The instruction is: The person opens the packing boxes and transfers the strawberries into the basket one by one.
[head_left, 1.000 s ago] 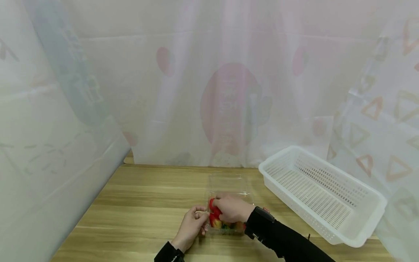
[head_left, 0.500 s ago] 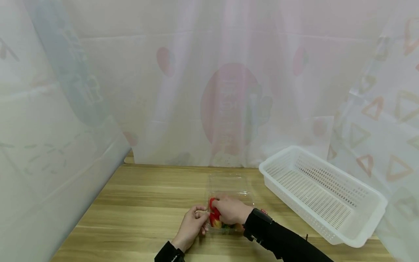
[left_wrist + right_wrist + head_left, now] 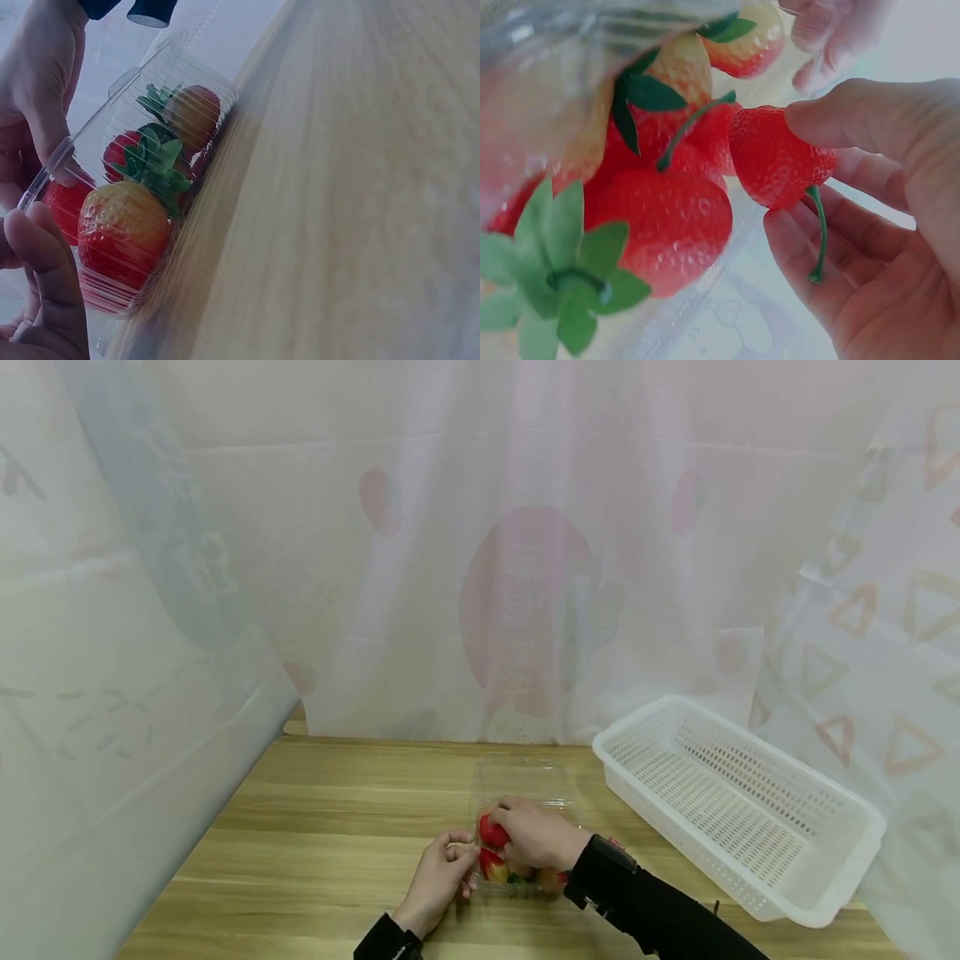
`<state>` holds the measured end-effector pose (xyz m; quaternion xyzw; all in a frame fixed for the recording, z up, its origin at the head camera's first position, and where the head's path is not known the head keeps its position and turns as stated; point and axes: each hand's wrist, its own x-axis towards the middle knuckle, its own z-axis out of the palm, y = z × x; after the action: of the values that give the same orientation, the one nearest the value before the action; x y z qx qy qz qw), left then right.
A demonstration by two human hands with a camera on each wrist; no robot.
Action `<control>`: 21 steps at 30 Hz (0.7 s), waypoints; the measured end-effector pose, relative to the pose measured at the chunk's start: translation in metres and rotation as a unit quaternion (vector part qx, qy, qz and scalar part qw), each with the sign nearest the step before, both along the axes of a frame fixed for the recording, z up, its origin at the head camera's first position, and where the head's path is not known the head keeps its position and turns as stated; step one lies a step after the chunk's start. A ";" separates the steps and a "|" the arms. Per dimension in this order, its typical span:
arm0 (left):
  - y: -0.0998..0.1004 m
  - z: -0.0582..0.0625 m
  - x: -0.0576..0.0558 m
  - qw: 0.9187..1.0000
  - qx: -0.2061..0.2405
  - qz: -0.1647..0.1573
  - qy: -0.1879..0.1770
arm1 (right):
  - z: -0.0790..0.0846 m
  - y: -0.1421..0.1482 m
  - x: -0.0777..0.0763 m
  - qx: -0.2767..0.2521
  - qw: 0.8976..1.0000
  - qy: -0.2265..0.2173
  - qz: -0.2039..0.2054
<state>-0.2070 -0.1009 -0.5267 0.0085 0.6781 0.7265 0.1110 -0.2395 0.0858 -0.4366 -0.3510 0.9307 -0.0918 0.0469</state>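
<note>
In the head view my right hand is over an open clear plastic box. Its thumb and fingers pinch a red strawberry with a thin green stem, seen close in the right wrist view. Several other strawberries, red or yellowish with green leaves, lie in the box. My left hand grips the box's left edge with curled fingertips. One red and yellow strawberry shows through the wall beside the left fingers. The right palm hides part of the box's inside in the head view.
A white perforated plastic basket stands at the right of the wooden table. The box's transparent lid lies folded back behind it. Pale printed curtains hang at the back and both sides.
My right hand has shifted slightly within the box and its fingers sit differently, so more of the red strawberry shows. The left hand stays at the box's edge.
</note>
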 end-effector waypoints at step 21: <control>0.003 0.002 0.002 1.000 -0.003 0.007 0.000 | 0.052 0.073 -0.014 -0.143 0.985 0.097 0.012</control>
<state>-0.2052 -0.0975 -0.5246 0.0036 0.6804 0.7251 0.1063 -0.2536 0.1591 -0.3846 -0.3729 0.9038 -0.1884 -0.0931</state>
